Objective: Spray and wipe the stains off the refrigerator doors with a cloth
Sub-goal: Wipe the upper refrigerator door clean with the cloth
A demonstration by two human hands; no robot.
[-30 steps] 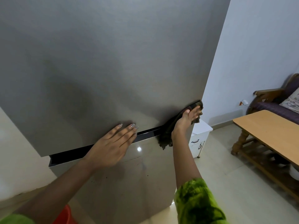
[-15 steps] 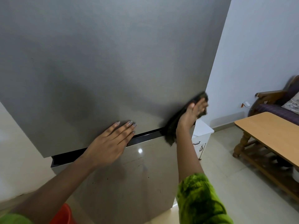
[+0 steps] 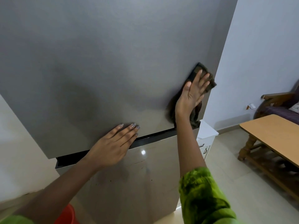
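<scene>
A grey refrigerator fills the view, with a large upper door (image 3: 105, 62) and a lower door (image 3: 137, 188) split by a dark gap. My right hand (image 3: 191, 92) presses a dark brown cloth (image 3: 196, 115) flat against the upper door near its right edge, fingers straight and pointing up. The cloth hangs down below the palm to the door's bottom corner. My left hand (image 3: 113, 146) rests flat with straight fingers across the gap between the doors. Small dark specks and faint smears show on the lower door. No spray bottle is in view.
A wooden table (image 3: 271, 135) stands at the right, a dark sofa (image 3: 281, 107) behind it. A small white cabinet (image 3: 207, 138) sits beside the refrigerator. A red-orange bucket (image 3: 66, 215) shows at the bottom left. Pale tiled floor runs to the right.
My right hand has slid the cloth upward along the right edge of the upper door, from the bottom corner to higher up. My left hand has stayed on the door gap.
</scene>
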